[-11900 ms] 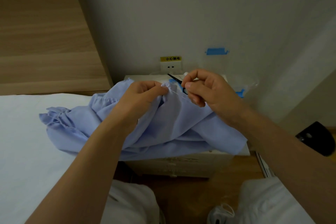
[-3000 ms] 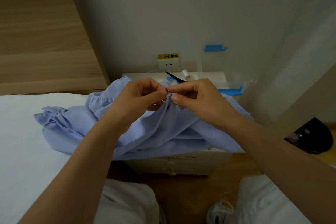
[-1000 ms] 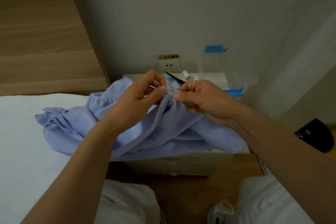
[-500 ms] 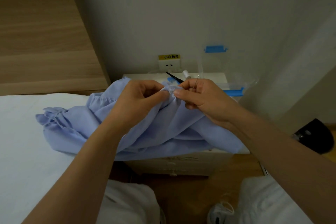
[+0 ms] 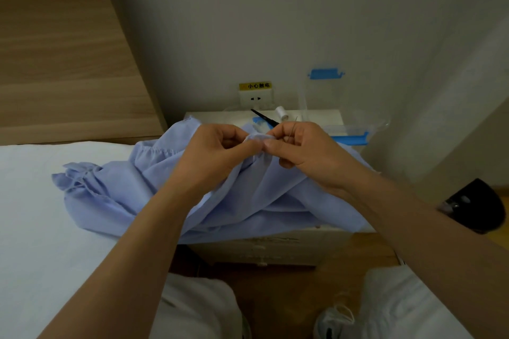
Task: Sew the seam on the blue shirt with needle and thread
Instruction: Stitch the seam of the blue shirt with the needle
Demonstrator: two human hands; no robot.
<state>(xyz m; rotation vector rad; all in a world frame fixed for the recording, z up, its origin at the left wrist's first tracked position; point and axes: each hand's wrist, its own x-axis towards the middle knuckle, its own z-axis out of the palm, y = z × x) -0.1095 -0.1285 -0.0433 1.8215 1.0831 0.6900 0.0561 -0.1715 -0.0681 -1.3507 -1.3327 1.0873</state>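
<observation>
**Both hands pinching shirt fold above surface**

- Left fingers (image 5: pixel 249 147): thumb and forefinger closed on a small raised fold of the shirt (image 5: pixel 248 201); other fingers curled. Left hand (image 5: pixel 217 151) is over the front left part of the surface (image 5: pixel 316 114).
- Right fingers (image 5: pixel 271 143): thumb and forefinger closed on the same fold, tips touching the left ones. Right hand (image 5: pixel 305 151) is over the middle of the surface.
- Needle (image 5: pixel 292 126): rises tilted out of the curled right fingers. Cannot tell which fingers hold it. Thread too fine to see.
- Shirt: pale blue, lifted at the fold. The rest drapes over the surface's front edge and spreads onto the bed (image 5: pixel 41 215) left of the surface.
- Back of the surface: white spool (image 5: pixel 281 113), with black scissors (image 5: pixel 264 118) just left of it.
- Right edge of the surface: blue strip (image 5: pixel 349 138).
- Wall above the back of the surface: socket (image 5: pixel 256 98) with a yellow label (image 5: pixel 255 85).
- Floor right of the surface: dark object (image 5: pixel 473 205), kind unclear.
</observation>
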